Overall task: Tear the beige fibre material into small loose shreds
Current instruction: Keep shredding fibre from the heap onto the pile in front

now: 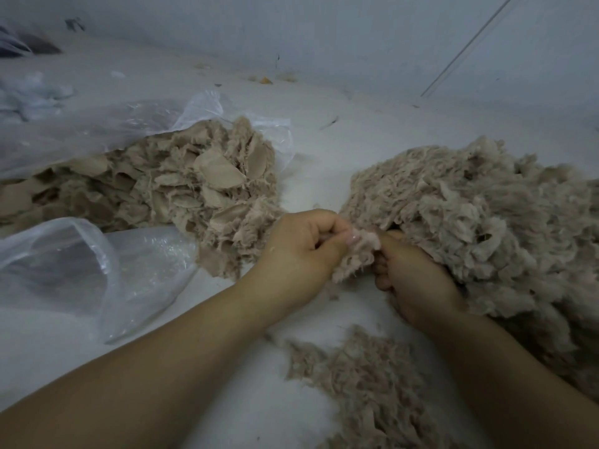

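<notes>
In the head view, a beige fibre tuft (pixel 355 257) is pinched between the left hand (pixel 301 251) and the right hand (pixel 411 277), whose fingers are curled around it, beside the shredded heap (pixel 479 215). Untorn pieces (pixel 181 183) are seen spilling from a plastic bag (pixel 81 131).

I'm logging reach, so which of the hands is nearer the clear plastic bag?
Left. The left hand is beside the clear plastic bag; the right hand lies farther away against the shredded pile.
</notes>
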Motion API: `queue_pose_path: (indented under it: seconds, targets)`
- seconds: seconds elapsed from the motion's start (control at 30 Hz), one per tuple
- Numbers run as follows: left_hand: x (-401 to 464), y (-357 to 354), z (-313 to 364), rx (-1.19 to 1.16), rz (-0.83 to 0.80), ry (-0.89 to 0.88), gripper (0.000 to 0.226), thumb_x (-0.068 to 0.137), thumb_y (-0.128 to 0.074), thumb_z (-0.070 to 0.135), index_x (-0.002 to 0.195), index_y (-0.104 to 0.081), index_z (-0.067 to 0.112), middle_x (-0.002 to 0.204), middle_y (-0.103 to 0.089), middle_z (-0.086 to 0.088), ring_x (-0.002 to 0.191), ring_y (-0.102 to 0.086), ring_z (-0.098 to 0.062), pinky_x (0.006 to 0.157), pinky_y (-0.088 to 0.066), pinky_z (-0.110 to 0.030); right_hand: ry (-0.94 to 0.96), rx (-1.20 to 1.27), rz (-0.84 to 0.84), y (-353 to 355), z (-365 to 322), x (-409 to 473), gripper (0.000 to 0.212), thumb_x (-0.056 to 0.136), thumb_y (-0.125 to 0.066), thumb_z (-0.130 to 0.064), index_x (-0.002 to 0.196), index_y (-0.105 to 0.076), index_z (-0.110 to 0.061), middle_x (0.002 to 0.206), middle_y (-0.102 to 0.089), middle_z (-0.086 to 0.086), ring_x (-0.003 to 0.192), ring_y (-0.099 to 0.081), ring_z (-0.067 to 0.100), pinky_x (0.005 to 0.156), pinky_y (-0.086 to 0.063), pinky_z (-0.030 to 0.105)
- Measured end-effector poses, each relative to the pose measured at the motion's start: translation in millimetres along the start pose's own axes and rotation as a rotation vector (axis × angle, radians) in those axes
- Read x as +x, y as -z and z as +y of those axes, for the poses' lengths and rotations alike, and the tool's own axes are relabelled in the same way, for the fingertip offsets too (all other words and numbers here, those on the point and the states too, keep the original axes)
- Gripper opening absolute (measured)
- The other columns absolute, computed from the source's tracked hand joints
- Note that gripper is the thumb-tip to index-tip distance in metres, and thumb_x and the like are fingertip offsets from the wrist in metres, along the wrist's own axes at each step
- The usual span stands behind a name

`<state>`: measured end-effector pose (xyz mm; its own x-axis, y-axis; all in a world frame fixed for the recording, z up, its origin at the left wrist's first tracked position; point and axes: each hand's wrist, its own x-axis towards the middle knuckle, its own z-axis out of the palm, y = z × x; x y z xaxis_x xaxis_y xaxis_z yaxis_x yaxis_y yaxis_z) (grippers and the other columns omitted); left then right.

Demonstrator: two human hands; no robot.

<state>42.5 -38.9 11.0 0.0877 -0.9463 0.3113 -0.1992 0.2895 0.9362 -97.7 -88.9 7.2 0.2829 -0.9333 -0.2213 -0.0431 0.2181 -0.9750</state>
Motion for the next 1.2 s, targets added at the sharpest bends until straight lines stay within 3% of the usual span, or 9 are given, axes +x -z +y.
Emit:
queue_pose_path:
  seconds: [0.13,0.33,0.53,0.7,0.87,1.0,1.07,1.2]
  targets:
    - [-2.5,1.9,4.3,-0.091,0.083,0.047,0.025,0.097,-0.056,0.011,0.072,-0.06,0.012,0.046,-0.037,0.012,0.042,-0.029,-0.006,0.045,-0.028,-0.022,-0.001,-0.075,0.077,4.2,7.4,10.3,0.046,0.101,-0.045,-0.027,0.055,-0.044,-0.022,0.048,-0.026,-0.006,0.04,-0.018,0.007,0.031,-0.017,0.018]
    - [0.2,4.7,-2.3,-0.299,0.161,0.22,0.035,0.103,-0.043,0.016,0.069,-0.051,0.013,0.051,-0.043,-0.003,0.039,-0.037,-0.013,0.038,-0.029,-0.018,0.009,-0.175,0.053,9.1,13.8,12.9,0.027,0.098,-0.043,-0.008,0.076,-0.037,-0.024,0.06,-0.023,-0.001,0.043,-0.017,0.008,0.033,-0.019,0.018]
    - [3.0,12.9,-0.7,-0.604,0.198,0.267,0.037,0.102,-0.042,0.016,0.066,-0.052,0.015,0.054,-0.04,-0.005,0.039,-0.035,-0.018,0.037,-0.021,-0.019,0.087,-0.318,0.084,13.1,23.0,16.7,0.03,0.093,-0.057,-0.022,0.064,-0.049,-0.023,0.047,-0.029,-0.004,0.038,-0.02,0.011,0.043,-0.02,0.023]
    - [3.7,14.8,2.3,-0.595,0.167,0.317,0.038,0.102,-0.043,0.018,0.064,-0.047,0.017,0.051,-0.038,-0.004,0.035,-0.028,-0.015,0.038,-0.02,-0.017,0.105,-0.26,0.127,10.3,25.4,22.5,0.02,0.09,-0.061,-0.013,0.075,-0.049,-0.014,0.046,-0.035,-0.007,0.031,-0.024,0.004,0.033,-0.024,0.019]
    - [7.0,23.1,5.0,-0.655,0.1,0.325,0.042,0.105,-0.036,0.026,0.064,-0.04,0.016,0.044,-0.033,0.0,0.033,-0.027,-0.014,0.039,-0.013,-0.02,0.134,-0.304,0.118,8.4,23.7,20.5,0.007,0.091,-0.057,-0.008,0.085,-0.053,-0.008,0.066,-0.043,0.011,0.029,-0.03,0.004,0.032,-0.024,0.012]
    - [4.8,20.9,4.7,-0.623,-0.076,0.456,0.038,0.09,-0.049,0.046,0.067,-0.04,0.017,0.048,-0.035,-0.004,0.035,-0.033,-0.017,0.038,-0.021,-0.018,0.165,-0.292,0.05,10.3,22.3,15.7,0.006,0.089,-0.058,-0.007,0.089,-0.054,-0.012,0.05,-0.046,-0.01,0.033,-0.037,0.0,0.035,-0.028,0.01]
    - [2.9,14.9,2.7,-0.547,-0.135,0.443,0.031,0.087,-0.054,0.038,0.068,-0.046,0.016,0.05,-0.041,-0.005,0.037,-0.039,-0.02,0.039,-0.023,-0.021,0.2,-0.29,-0.002,11.5,23.1,11.1,0.017,0.088,-0.06,-0.008,0.095,-0.055,-0.023,0.05,-0.046,-0.01,0.034,-0.037,0.001,0.035,-0.03,0.014]
    - [2.5,6.1,-4.7,-0.368,-0.007,0.385,0.012,0.098,-0.051,0.01,0.087,-0.05,0.003,0.053,-0.043,-0.01,0.035,-0.041,-0.021,0.035,-0.029,-0.02,0.268,-0.215,-0.003,11.0,23.2,8.6,0.029,0.09,-0.061,-0.009,0.101,-0.05,-0.034,0.05,-0.039,0.0,0.036,-0.028,0.007,0.037,-0.026,0.022]
